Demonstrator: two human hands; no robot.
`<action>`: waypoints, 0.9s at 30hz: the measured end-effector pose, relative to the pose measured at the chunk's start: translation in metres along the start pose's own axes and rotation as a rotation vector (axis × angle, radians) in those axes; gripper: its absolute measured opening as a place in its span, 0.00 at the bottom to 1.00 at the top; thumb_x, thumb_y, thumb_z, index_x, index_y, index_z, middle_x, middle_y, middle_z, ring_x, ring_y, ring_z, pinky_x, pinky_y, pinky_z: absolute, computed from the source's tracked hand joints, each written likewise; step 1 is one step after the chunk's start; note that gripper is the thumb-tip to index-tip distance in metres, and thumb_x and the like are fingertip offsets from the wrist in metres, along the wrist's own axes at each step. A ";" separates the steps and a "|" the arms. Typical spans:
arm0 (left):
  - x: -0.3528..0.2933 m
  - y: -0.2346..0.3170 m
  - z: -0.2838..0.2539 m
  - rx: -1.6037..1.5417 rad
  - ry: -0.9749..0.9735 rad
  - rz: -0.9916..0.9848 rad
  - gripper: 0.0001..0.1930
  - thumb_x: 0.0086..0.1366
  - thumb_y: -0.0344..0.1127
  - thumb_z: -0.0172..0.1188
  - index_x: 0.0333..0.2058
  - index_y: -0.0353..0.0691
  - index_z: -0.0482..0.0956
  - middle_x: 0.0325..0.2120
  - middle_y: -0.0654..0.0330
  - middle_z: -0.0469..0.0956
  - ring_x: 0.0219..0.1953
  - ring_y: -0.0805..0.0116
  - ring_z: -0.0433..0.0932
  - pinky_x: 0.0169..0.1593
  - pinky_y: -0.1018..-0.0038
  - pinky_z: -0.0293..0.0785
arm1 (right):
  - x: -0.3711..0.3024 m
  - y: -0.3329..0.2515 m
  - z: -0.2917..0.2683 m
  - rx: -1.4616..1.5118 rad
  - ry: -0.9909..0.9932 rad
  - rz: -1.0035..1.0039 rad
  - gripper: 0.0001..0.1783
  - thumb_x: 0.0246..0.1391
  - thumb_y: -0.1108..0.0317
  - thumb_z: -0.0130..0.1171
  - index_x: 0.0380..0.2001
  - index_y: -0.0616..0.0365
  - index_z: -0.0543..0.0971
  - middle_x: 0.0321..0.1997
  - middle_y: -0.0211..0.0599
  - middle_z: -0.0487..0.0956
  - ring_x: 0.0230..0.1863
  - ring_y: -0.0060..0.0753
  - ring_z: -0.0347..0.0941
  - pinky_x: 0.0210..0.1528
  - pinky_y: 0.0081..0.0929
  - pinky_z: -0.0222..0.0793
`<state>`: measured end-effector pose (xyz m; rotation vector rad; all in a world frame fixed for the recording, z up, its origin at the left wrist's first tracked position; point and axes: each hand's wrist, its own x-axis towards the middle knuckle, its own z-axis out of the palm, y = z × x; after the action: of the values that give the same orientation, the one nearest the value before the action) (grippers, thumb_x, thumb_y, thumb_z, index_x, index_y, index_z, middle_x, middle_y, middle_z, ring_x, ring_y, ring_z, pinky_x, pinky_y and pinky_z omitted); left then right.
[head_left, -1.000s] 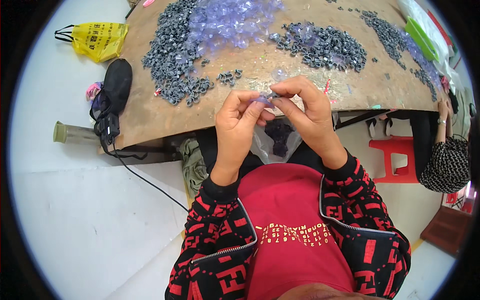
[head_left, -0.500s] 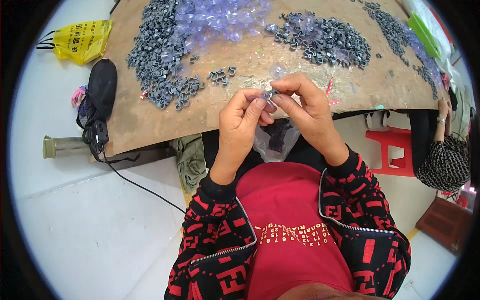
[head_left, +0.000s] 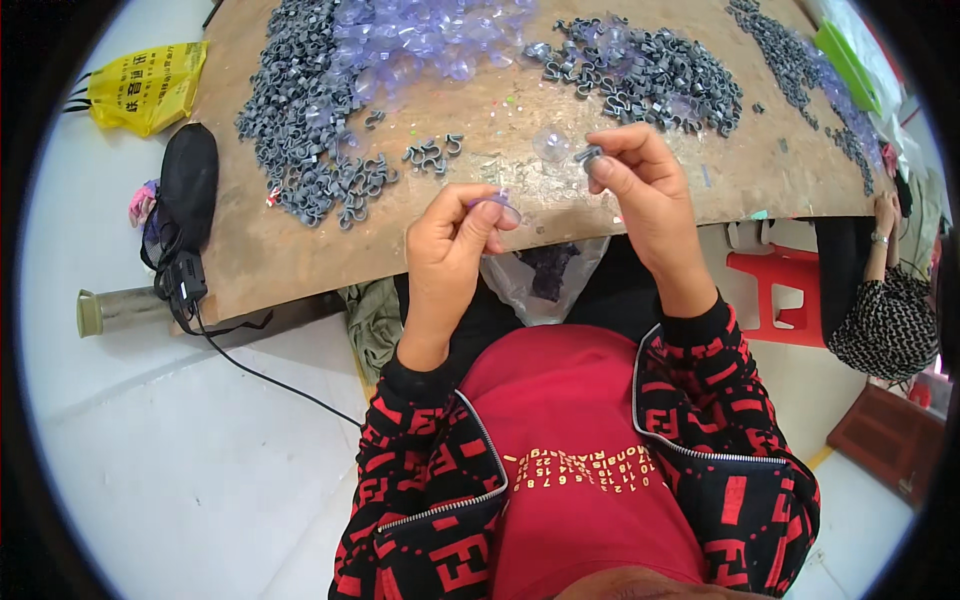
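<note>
The left hand (head_left: 450, 235) pinches a small clear, violet-tinted plastic suction cup (head_left: 497, 204) between thumb and fingertips, its dome shallow and glossy, its rim pointing toward three o'clock. The right hand (head_left: 640, 185) is closed on a small grey plastic clip (head_left: 587, 155), a short curved piece held at the tips of thumb and forefinger, pointing toward nine o'clock. Cup and clip are apart, with bare board showing between them.

Half a second ago the two hands met in front of the chest with the parts pressed together; now they have drawn apart, each with its own piece.

Just at eleven o'clock of the clip, a second clear suction cup (head_left: 551, 142) lies on the worn brown wooden board (head_left: 300, 260). At ten o'clock of the left hand sits a large heap of grey clips (head_left: 300, 120); at twelve o'clock of it, a pile of clear violet suction cups (head_left: 430, 35); at twelve o'clock of the right hand, a second heap of grey clips (head_left: 650, 70). Far off at nine o'clock, a black pouch (head_left: 187, 180) lies on the board's edge, and a yellow plastic bag (head_left: 150, 85) lies beyond it.
</note>
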<state>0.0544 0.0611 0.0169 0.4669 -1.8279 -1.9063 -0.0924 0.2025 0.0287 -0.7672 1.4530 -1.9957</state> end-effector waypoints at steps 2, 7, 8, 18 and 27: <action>0.001 -0.008 -0.002 -0.080 0.050 -0.050 0.08 0.66 0.32 0.55 0.39 0.34 0.75 0.27 0.61 0.79 0.24 0.80 0.72 0.30 0.84 0.69 | 0.003 0.005 -0.006 0.020 0.022 0.013 0.10 0.55 0.75 0.55 0.42 0.61 0.74 0.34 0.29 0.75 0.35 0.19 0.70 0.40 0.18 0.65; 0.002 -0.012 0.008 -0.144 0.017 -0.088 0.09 0.66 0.33 0.55 0.40 0.34 0.75 0.28 0.61 0.79 0.25 0.80 0.72 0.31 0.84 0.69 | 0.023 0.028 -0.002 -0.015 -0.063 0.172 0.11 0.55 0.73 0.56 0.42 0.61 0.74 0.34 0.27 0.75 0.36 0.16 0.69 0.40 0.16 0.64; 0.002 -0.010 0.011 -0.134 0.009 -0.095 0.09 0.66 0.33 0.55 0.40 0.34 0.75 0.28 0.61 0.79 0.25 0.80 0.72 0.31 0.83 0.69 | 0.032 0.032 -0.006 -0.084 -0.050 0.148 0.11 0.55 0.73 0.57 0.42 0.61 0.75 0.34 0.26 0.75 0.36 0.15 0.69 0.40 0.16 0.64; -0.017 -0.004 0.006 -0.226 0.045 -0.166 0.07 0.65 0.29 0.53 0.39 0.33 0.75 0.27 0.61 0.77 0.26 0.79 0.72 0.32 0.83 0.68 | -0.014 -0.002 0.027 -0.083 -0.207 0.145 0.12 0.55 0.73 0.58 0.43 0.61 0.75 0.39 0.28 0.75 0.43 0.18 0.70 0.47 0.20 0.67; 0.003 0.006 0.015 -0.338 -0.086 0.021 0.09 0.67 0.35 0.54 0.40 0.35 0.74 0.27 0.61 0.77 0.26 0.81 0.71 0.31 0.84 0.68 | -0.005 -0.020 0.029 -0.007 -0.089 0.014 0.11 0.55 0.76 0.57 0.42 0.63 0.74 0.36 0.28 0.75 0.38 0.17 0.70 0.43 0.17 0.66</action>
<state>0.0444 0.0719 0.0245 0.2535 -1.5085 -2.1935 -0.0703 0.1929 0.0548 -0.8364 1.4107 -1.9223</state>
